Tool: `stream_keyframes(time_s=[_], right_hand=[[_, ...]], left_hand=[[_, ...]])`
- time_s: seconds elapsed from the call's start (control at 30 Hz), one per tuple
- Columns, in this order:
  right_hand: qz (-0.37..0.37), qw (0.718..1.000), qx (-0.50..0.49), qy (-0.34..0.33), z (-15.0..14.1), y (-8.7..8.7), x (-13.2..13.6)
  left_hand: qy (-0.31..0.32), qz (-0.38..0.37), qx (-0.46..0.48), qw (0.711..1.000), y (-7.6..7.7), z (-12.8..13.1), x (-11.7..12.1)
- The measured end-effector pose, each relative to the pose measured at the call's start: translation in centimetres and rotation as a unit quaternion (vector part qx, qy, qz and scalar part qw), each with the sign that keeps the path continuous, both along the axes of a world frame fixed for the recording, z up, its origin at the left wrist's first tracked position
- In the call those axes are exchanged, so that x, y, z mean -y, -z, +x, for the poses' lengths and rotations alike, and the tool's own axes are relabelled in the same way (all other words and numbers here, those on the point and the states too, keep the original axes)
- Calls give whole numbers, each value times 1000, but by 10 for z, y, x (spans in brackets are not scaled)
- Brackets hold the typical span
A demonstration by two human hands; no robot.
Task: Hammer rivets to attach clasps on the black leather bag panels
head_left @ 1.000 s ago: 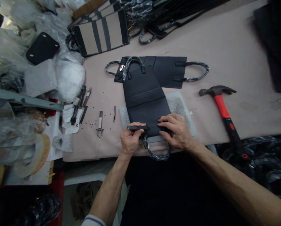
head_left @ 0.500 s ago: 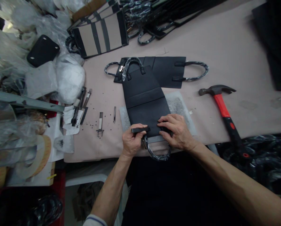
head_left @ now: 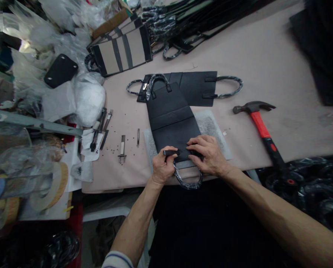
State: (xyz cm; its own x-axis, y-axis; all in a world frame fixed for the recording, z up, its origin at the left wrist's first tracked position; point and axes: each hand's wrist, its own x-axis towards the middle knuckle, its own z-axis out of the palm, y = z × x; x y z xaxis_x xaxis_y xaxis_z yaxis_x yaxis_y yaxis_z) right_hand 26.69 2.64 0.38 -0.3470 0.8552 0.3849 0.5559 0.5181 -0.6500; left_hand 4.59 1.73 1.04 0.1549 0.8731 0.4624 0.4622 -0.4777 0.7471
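Note:
A black leather bag panel [head_left: 173, 136] lies flat with plastic-wrapped handles at both ends, its near handle [head_left: 187, 185] hanging toward me. My left hand [head_left: 163, 165] is closed at the panel's near left corner, pinching a short black strap [head_left: 170, 152] between thumb and fingers. At the near right corner my right hand [head_left: 207, 154] has its fingers curled and its thumb drawn in on the dark leather there; exactly which part it grips is hidden. Under the panel sits a pale speckled board [head_left: 211, 128]. Behind lies a second black bag panel [head_left: 197, 87] with wrapped handles and a metal clasp.
A claw hammer [head_left: 260, 124] with a red and black handle rests on the right. Left of the panel are a pronged punch [head_left: 122, 149], a thin metal rod [head_left: 138, 137] and other tools near plastic bags [head_left: 89, 98]. Bag pieces [head_left: 124, 50] stand at the back.
The camera view has shifted slightly, so the table's things appear moved a little. My left hand has tilted slightly with the strap; my right hand stays in place on the panel.

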Motion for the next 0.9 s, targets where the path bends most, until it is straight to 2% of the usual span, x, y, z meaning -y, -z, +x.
stream_keyframes(time_s=[0.1,0.23,0.33,0.43,0.5,0.53,0.63,0.7,0.77,0.8,0.87,0.9], right_hand=[[5,1000,-18,-7,-1,-1,0],[20,997,-69,3,11,-17,2],[67,991,-16,113,46,-27,9],[84,952,121,269,101,-22,23],[18,910,235,342,136,-13,35],[-41,889,283,358,150,-8,40],[-216,844,325,367,170,-3,46],[-320,834,246,375,168,-8,42],[-437,823,45,360,158,-18,31],[-496,797,-84,335,152,-24,26],[-568,705,-308,292,138,-37,16],[-582,662,-376,286,130,-45,13]], left_hand=[[8,19,-18,1000,0,3,-2],[-3,20,-32,999,0,7,-2],[-4,5,-24,1000,0,8,-2],[4,-10,-8,1000,0,8,-2],[8,-19,-1,1000,1,7,-2],[10,-24,1,1000,1,7,-2],[16,-38,-5,999,1,7,-2],[19,-45,-11,999,1,7,-1],[15,-48,-10,999,1,7,0],[13,-48,-7,999,1,8,0],[10,-43,-1,999,0,8,0],[11,-42,0,999,0,9,0]])
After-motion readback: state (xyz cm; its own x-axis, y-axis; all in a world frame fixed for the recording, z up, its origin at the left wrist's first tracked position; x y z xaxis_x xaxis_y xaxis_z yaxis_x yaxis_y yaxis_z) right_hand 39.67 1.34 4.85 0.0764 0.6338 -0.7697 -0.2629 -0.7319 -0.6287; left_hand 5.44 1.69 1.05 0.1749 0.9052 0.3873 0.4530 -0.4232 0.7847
